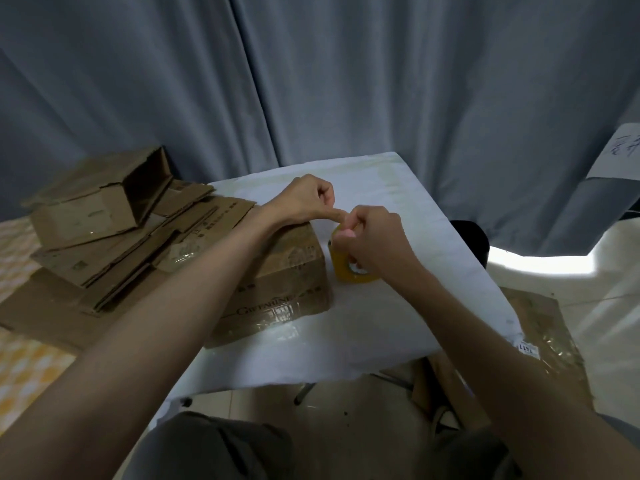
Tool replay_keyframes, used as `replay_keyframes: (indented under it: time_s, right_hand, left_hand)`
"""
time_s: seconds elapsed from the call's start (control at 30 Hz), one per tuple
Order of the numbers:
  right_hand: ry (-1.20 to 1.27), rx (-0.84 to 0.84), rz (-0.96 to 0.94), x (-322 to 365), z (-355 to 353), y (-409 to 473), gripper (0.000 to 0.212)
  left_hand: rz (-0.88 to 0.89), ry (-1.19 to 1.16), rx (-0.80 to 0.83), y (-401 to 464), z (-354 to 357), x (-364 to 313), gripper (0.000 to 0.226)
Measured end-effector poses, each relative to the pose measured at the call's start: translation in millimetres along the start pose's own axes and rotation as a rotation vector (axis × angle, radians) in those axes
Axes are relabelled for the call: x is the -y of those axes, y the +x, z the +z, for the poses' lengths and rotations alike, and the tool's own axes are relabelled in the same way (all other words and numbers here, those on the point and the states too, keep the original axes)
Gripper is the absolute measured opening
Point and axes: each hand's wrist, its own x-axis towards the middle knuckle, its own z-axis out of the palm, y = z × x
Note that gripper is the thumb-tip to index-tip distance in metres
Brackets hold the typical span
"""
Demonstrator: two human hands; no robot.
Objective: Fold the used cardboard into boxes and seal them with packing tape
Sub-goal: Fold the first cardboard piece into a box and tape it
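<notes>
Your table (398, 323), draped in white cloth, carries the work; behind it hangs a grey curtain (346, 81). To your left lies a stack of flattened cardboard (104, 258), topped by one half-opened carton (114, 195): by the look of it, most of the folding is still to do. One folded box (277, 292) sits on the table's left part, its flaps closed under your left forearm; glossy strips on its near face look like old tape, and whether the top seam is sealed cannot be told. Another taped carton (540, 327) lies on the floor past the table's right edge, possibly finished.

Just beside the box, to its right, stands the yellow roll of packing tape (349, 271). Your right hand (377, 244) is closed over the roll, fingers curled onto its upper rim. Your left hand (304, 199) is loosely fisted, index finger extended to the roll's top, probably picking for the tape's free end. Nothing blocks the box; the stack crowds its left side.
</notes>
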Motion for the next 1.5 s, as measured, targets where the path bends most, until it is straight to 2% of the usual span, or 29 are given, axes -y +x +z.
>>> replay_keyframes:
  time_s: [0.1,0.17,0.2,0.27,0.33,0.4,0.53,0.63,0.7,0.77,0.83,0.87,0.9,0.97,1.03,1.07,1.17,1.33,1.5]
  right_hand:
    - [-0.100,0.235,0.035,-3.9,-23.1,-3.2,0.002]
    - [0.007,0.224,0.064,-11.2,-40.6,-2.9,0.001]
    - [0.113,0.170,0.075,-15.2,-46.4,-1.2,0.005]
    - [0.279,-0.064,0.119,-26.7,-48.7,7.1,0.016]
    - [0.320,-0.326,0.192,-45.1,-43.7,19.3,0.021]
    - [0.302,-0.410,0.256,-67.9,-35.4,30.0,0.022]
    - [0.121,-0.235,0.388,-115.8,-15.6,36.4,0.014]
    - [0.035,-0.195,0.400,-133.9,-7.2,32.8,0.009]
    - [-0.022,-0.186,0.386,-133.8,-8.9,33.5,0.015]
    - [-0.049,-0.269,0.313,-127.3,-14.3,33.7,0.019]
    - [0.108,-0.423,0.117,-109.6,-23.0,30.7,0.013]
    - [0.196,-0.429,-0.008,-97.7,-27.9,29.5,0.010]
    - [0.237,-0.355,-0.118,-85.2,-31.8,28.5,0.009]
    - [0.163,-0.072,-0.242,-64.7,-34.9,26.8,0.020]
    - [-0.034,0.176,-0.268,-53.2,-32.9,25.9,0.041]
    - [-0.110,0.245,-0.267,-50.4,-31.4,26.1,0.049]
    - [-0.138,0.267,-0.281,-47.4,-29.9,29.3,0.050]
    - [-0.133,0.260,-0.261,-50.0,-30.8,36.6,0.045]
    - [-0.119,0.260,-0.247,-47.6,-24.9,41.9,0.047]
  left_hand:
    - [0.035,-0.019,-0.007,0.5,-1.7,2.1,0.044]
    - [0.043,-0.028,-0.012,0.5,-1.3,3.6,0.047]
    - [0.044,-0.027,-0.015,1.0,-1.1,4.3,0.048]
    - [0.042,-0.020,-0.019,1.2,0.0,6.0,0.049]
    - [0.040,-0.020,-0.016,1.3,1.1,7.8,0.050]
    - [0.040,-0.024,-0.013,1.0,1.5,8.7,0.051]
    - [0.041,-0.018,-0.013,1.6,2.2,8.6,0.049]
    - [0.042,-0.012,-0.013,2.6,-0.2,8.8,0.048]
    - [0.039,-0.011,-0.016,2.6,-1.8,9.0,0.052]
    - [0.037,-0.012,-0.009,2.8,-2.0,9.2,0.056]
    - [0.040,0.000,-0.004,2.8,-2.0,8.9,0.057]
    - [0.039,0.009,-0.003,2.7,-2.1,8.9,0.057]
    - [0.035,0.017,-0.002,2.6,-2.1,8.9,0.055]
    - [0.018,0.033,0.002,1.4,-1.9,8.2,0.051]
    - [0.014,0.051,0.013,-1.8,-3.3,5.1,0.046]
    - [0.016,0.059,0.028,-4.1,-5.5,2.7,0.045]
    - [-0.006,0.132,0.109,-11.9,-18.5,-6.1,0.039]
    - [-0.192,0.274,0.306,-20.3,-35.8,-15.0,0.038]
    - [-0.269,0.324,0.352,-19.8,-33.1,-19.8,0.036]
